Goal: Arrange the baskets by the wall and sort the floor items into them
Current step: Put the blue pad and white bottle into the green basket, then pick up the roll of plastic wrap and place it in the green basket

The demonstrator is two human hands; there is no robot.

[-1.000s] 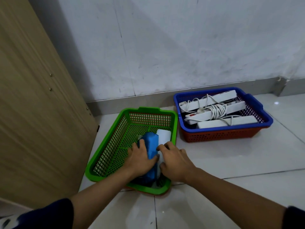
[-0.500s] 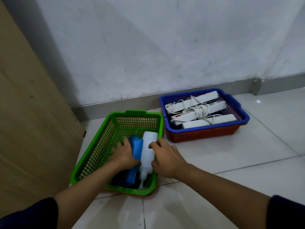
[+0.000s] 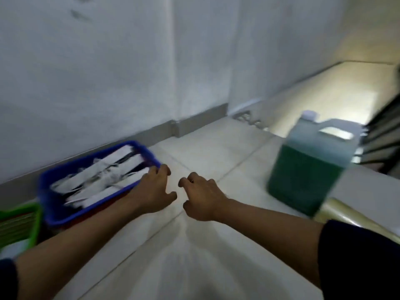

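The view is blurred by motion. A blue basket (image 3: 52, 204) holding white power strips (image 3: 101, 180) sits by the wall at the left. Only a corner of the green basket (image 3: 32, 224) shows at the far left edge. My left hand (image 3: 154, 192) hovers beside the blue basket's right end, fingers apart, holding nothing. My right hand (image 3: 201, 198) is just to its right over the bare floor tiles, fingers loosely curled and empty. A large jug of green liquid (image 3: 307, 167) with a white cap stands on the floor to the right.
The white wall (image 3: 108, 72) and grey skirting run behind the baskets to a corner. A dark slatted object (image 3: 381, 139) stands behind the jug at the right edge. A pale roll (image 3: 355, 219) lies on the floor near my right sleeve.
Both hands let go of the blue and white bottles in the green basket and swung right. The view turned right, bringing the jug into sight.
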